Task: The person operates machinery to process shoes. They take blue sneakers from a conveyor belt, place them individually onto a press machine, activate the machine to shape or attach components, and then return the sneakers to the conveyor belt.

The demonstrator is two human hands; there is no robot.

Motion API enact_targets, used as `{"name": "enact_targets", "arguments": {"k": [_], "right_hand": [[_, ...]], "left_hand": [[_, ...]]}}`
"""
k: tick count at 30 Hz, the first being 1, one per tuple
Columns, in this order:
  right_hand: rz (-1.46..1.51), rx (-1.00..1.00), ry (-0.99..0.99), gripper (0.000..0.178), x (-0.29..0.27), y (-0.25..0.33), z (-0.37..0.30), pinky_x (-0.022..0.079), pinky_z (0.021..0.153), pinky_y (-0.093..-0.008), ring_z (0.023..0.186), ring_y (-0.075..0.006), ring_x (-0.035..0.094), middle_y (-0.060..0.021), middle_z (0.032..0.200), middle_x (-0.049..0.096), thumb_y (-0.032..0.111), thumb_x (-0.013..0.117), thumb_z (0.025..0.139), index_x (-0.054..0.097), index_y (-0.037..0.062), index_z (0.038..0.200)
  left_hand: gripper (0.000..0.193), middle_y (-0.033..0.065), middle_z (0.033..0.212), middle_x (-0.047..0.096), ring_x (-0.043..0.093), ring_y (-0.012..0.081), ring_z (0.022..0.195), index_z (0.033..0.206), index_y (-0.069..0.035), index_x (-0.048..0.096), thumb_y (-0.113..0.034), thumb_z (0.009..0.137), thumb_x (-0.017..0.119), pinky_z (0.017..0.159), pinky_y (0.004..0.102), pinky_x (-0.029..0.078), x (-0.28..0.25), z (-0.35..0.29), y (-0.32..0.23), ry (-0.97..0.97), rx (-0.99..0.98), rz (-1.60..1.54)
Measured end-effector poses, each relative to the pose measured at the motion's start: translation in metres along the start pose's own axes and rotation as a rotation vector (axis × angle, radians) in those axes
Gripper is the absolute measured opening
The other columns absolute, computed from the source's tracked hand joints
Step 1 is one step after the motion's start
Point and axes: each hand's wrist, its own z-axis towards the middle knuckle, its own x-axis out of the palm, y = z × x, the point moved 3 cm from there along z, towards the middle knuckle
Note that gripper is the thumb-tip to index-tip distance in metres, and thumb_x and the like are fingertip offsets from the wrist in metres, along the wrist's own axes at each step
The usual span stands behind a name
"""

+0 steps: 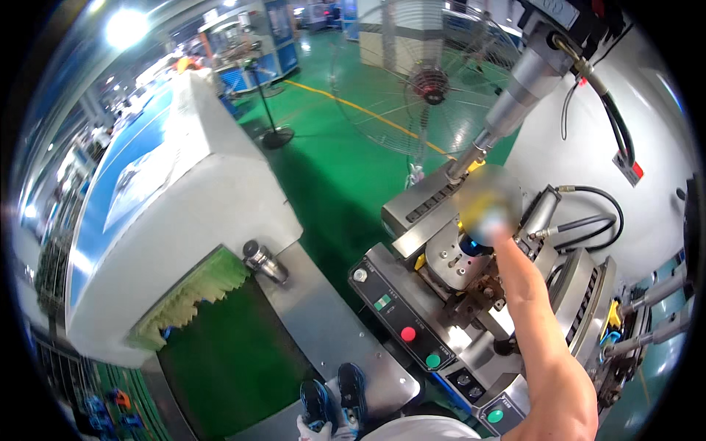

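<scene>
Low in the view, at the steel edge of the conveyor, my left hand [315, 431] in a white glove closes around the lower ends of a black and blue shoe [316, 403] and a second matching shoe [351, 386]. My right arm reaches forward into a metal pressing machine [448, 261]. A blurred patch covers my right hand [491, 220], so its fingers cannot be made out. Something yellow shows within that blur. Just below it, a dark blue piece [472, 246] sits at the machine's metal plate, partly hidden.
A control panel [401, 316] with red and green buttons fronts the machine. On the left a conveyor with a green belt [235, 367] runs under a white hood [176, 235]. A metal cylinder [265, 261] lies on its steel rim. A large fan [426, 84] stands beyond.
</scene>
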Motion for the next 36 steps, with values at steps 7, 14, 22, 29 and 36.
{"name": "enact_targets", "arguments": {"k": [7, 14, 22, 29, 36], "right_hand": [[0.342, -0.246, 0.108, 0.078, -0.022, 0.226, -0.266, 0.036, 0.116, -0.0419, 0.141, -0.0290, 0.044, -0.0235, 0.153, 0.043, 0.019, 0.074, 0.092, 0.030, -0.0018, 0.153], [-1.070, -0.493, 0.307, 0.094, 0.075, 0.123, -0.520, 0.016, 0.128, -0.0462, 0.158, -0.0423, 0.017, -0.0302, 0.167, 0.022, 0.024, 0.076, 0.088, 0.025, -0.0062, 0.159], [-0.486, 0.016, 0.690, 0.104, 0.142, 0.160, -0.611, 0.036, 0.117, -0.0409, 0.142, -0.0398, 0.045, -0.0321, 0.149, 0.047, 0.036, 0.084, 0.080, 0.029, -0.0073, 0.157], [-0.236, 0.403, 0.366, 0.059, 0.251, 0.153, -0.704, 0.057, 0.082, -0.0430, 0.089, -0.0342, 0.074, -0.0214, 0.100, 0.075, 0.032, 0.083, 0.080, 0.064, -0.0030, 0.124], [0.528, 0.738, 0.157, 0.040, 0.166, 0.201, -0.725, 0.055, 0.071, -0.0346, 0.077, -0.0140, 0.064, -0.0031, 0.085, 0.069, 0.017, 0.085, 0.079, 0.070, 0.0003, 0.112]], "left_hand": [[0.089, 0.0228, 0.119, 0.071, 0.068, 0.0402, 0.113, 0.150, -0.003, 0.044, -0.037, 0.078, 0.085, 0.102, 0.0484, 0.051, -0.006, -0.008, 0.001, -0.065, -0.124, 0.109], [0.078, 0.0222, 0.119, 0.069, 0.069, 0.0342, 0.109, 0.138, 0.002, 0.048, -0.027, 0.077, 0.087, 0.100, 0.0423, 0.052, 0.001, 0.006, 0.021, 0.020, 0.146, -0.061], [0.075, 0.0196, 0.131, 0.069, 0.065, 0.0370, 0.122, 0.139, -0.005, 0.057, -0.041, 0.079, 0.082, 0.106, 0.0461, 0.050, -0.082, 0.039, 0.023, 0.387, -0.166, -0.207], [0.056, 0.0163, 0.107, 0.073, 0.070, 0.0308, 0.098, 0.121, 0.001, 0.062, -0.031, 0.080, 0.083, 0.091, 0.0424, 0.054, -0.104, 0.088, 0.024, 0.329, 0.003, -0.163], [0.070, 0.0223, 0.113, 0.069, 0.068, 0.0383, 0.104, 0.126, 0.005, 0.057, -0.039, 0.080, 0.084, 0.092, 0.0458, 0.053, -0.052, 0.095, -0.020, 0.628, 0.267, 0.042]]}}
